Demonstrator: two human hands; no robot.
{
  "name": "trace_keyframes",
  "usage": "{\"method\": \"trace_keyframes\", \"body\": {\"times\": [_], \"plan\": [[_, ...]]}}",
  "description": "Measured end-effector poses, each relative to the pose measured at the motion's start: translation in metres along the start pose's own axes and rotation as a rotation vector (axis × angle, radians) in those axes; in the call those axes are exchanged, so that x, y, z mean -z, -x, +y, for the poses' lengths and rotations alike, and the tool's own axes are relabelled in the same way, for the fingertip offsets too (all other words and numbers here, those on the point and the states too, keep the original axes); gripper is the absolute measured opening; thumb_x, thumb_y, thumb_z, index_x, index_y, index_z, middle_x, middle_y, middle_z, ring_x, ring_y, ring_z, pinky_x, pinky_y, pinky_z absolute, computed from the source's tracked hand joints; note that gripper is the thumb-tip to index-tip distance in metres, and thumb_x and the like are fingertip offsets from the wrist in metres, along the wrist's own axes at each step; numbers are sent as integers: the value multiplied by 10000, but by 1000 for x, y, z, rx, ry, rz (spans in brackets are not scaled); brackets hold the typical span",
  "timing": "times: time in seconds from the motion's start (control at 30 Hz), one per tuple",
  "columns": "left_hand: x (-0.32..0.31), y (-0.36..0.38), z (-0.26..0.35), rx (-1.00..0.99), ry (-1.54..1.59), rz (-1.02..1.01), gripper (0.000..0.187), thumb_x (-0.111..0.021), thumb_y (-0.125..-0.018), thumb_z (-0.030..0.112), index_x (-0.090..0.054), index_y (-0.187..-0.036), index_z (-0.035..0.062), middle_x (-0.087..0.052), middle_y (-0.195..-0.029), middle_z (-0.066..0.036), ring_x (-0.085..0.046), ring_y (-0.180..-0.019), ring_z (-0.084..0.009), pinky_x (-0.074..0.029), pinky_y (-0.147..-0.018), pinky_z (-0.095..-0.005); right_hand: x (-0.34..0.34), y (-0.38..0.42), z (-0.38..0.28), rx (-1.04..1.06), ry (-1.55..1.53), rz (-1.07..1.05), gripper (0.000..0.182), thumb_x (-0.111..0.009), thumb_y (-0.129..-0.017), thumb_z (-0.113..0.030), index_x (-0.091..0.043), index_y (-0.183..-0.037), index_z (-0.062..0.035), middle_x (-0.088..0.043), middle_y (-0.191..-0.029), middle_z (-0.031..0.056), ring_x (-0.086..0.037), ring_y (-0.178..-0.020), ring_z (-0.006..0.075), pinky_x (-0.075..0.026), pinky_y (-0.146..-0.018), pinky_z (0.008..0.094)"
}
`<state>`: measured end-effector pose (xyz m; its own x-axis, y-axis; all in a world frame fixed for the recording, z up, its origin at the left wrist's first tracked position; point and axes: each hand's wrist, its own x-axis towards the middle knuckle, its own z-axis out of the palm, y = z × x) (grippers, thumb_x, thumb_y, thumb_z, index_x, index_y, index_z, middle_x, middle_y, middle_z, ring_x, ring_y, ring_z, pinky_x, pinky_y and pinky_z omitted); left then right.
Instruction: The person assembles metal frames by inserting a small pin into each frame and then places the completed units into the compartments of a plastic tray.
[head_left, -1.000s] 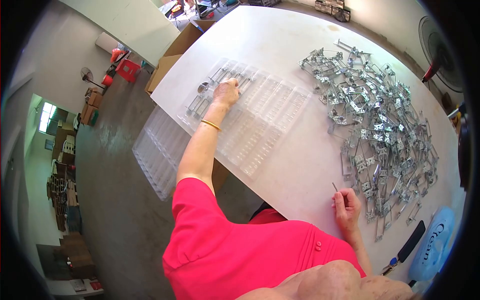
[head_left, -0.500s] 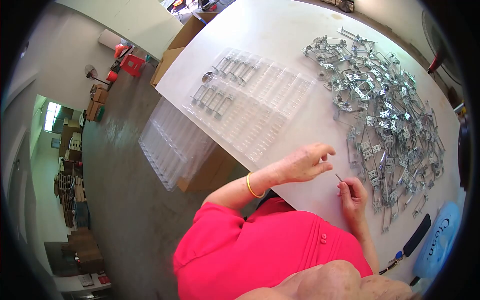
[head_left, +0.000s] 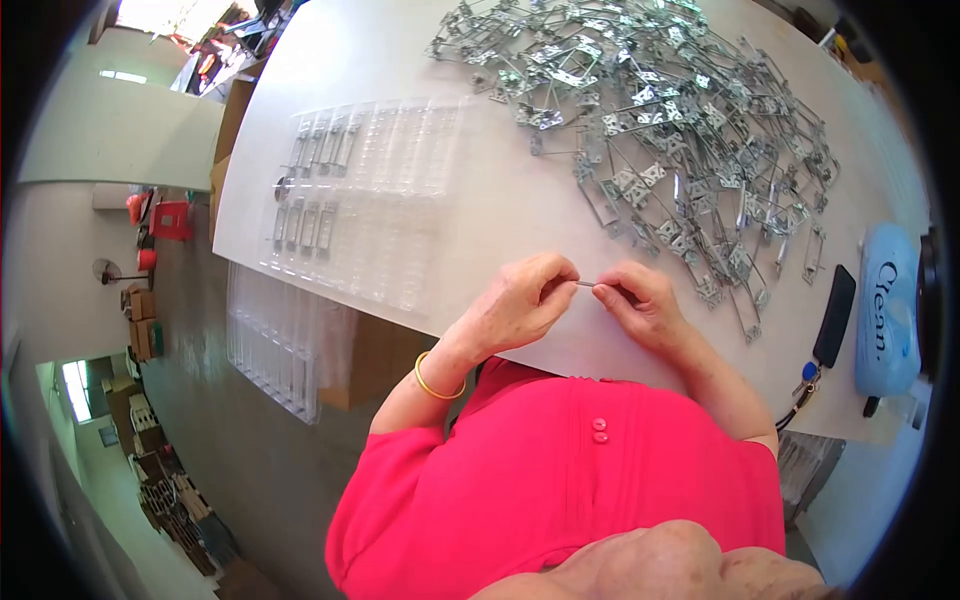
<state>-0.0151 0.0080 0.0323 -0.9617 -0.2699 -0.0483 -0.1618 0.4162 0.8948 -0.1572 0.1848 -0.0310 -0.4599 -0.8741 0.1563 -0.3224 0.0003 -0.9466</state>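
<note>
A thin metal pin (head_left: 586, 284) spans the short gap between my two hands, above the table near its front edge. My left hand (head_left: 522, 303), with a yellow bangle on the wrist, is closed in a pinch at the pin's left end. The fingers of my right hand (head_left: 642, 303) are closed around its right end. Most of the pin is hidden by the fingertips. Beyond my right hand spreads a heap of metal brackets with wire rods (head_left: 680, 130). To the left lies a clear plastic tray (head_left: 385, 240) with two rows of metal pieces at its left end.
A blue pack marked "Clean" (head_left: 885, 310) stands at the right edge, beside a black phone-like object (head_left: 834, 315) and keys (head_left: 809, 373). Below the table's left edge, more clear trays (head_left: 270, 350) sit stacked by a cardboard box (head_left: 375, 355).
My left hand has come to the pin and now pinches one end; before, it was apart with fingers loosely spread. The view has turned, shifting the table's contents leftward and the heap upward.
</note>
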Motion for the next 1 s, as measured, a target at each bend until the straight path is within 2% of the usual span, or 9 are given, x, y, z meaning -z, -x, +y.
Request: {"method": "trace_keyframes", "body": {"times": [0.1, 0.43, 0.53, 0.6, 0.63, 0.73, 0.83, 0.9, 1.0], "plan": [[-4, -2, -6, -94, -62, 58, 37, -647, -924, 7, -647, -955, -14, -625, -775, -116, -578, -665, -196, -475, -623, -321, -1, -2, 0, 36, 9, -29, 76, -717, -912, -54, -668, -959, -19, -604, -782, 81, -560, -623, 164, -443, -565, 294], [-16, -24, -9, -123, -77, 83, 80, -623, -976, 71, -650, -961, -2, -636, -763, -100, -619, -673, -142, -491, -616, -307, -1, 3, 7, 14, -81, -37, 102, -662, -953, -48, -634, -1049, -28, -678, -815, 84, -673, -706, 149, -524, -597, 293], [-13, -49, -17, 134, 62, 266, 254, -642, -1003, 224, -641, -930, -19, -641, -740, -81, -613, -600, -107, -498, -544, -284, -2, 3, 4, -61, -141, -37, 97, -647, -963, -49, -618, -1053, -26, -674, -792, 87, -671, -689, 163, -525, -604, 304], [-15, -69, -21, 257, -109, 308, 407, -654, -982, 357, -643, -961, -50, -670, -719, -180, -686, -696, -302, -521, -630, -378, 0, 4, 2, -73, -126, -21, 98, -643, -965, -51, -610, -1054, -25, -671, -785, 89, -670, -681, 172, -524, -612, 310], [-21, -78, -37, 212, -183, 339, 512, -667, -955, 441, -655, -838, -57, -652, -636, -170, -684, -614, -279, -525, -593, -386, 1, 3, 1, -65, -110, -37, 90, -643, -966, -55, -610, -1045, -25, -669, -782, 91, -670, -676, 177, -523, -616, 313], [-13, -98, -5, 474, -180, 98, 562, -665, -952, 454, -634, -690, -41, -627, -551, -159, -659, -504, -274, -528, -547, -392, 3, 5, 3, -38, -87, -41, 81, -643, -968, -60, -609, -1032, -26, -665, -777, 93, -667, -669, 182, -520, -619, 314], [-16, -111, -10, 463, -192, 103, 608, -673, -940, 446, -587, -572, -31, -583, -470, -149, -631, -431, -264, -527, -488, -389, 0, 5, 3, -35, -99, -35, 78, -645, -967, -61, -610, -1027, -27, -662, -773, 95, -665, -666, 184, -518, -616, 313], [-17, -114, -5, 474, -178, 112, 577, -670, -933, 424, -589, -611, -48, -594, -494, -147, -642, -450, -253, -530, -475, -378, 0, 5, 4, -58, -102, -41, 77, -647, -966, -61, -611, -1027, -29, -661, -771, 98, -664, -665, 185, -517, -615, 313], [-22, -119, -7, 499, -95, 141, 493, -662, -915, 364, -588, -709, -77, -616, -552, -142, -654, -473, -229, -532, -447, -359, 2, 5, 4, -8, -96, -53, 61, -614, -993, -50, -587, -1042, -25, -637, -777, 36, -589, -645, 82, -487, -590, 244]]}}
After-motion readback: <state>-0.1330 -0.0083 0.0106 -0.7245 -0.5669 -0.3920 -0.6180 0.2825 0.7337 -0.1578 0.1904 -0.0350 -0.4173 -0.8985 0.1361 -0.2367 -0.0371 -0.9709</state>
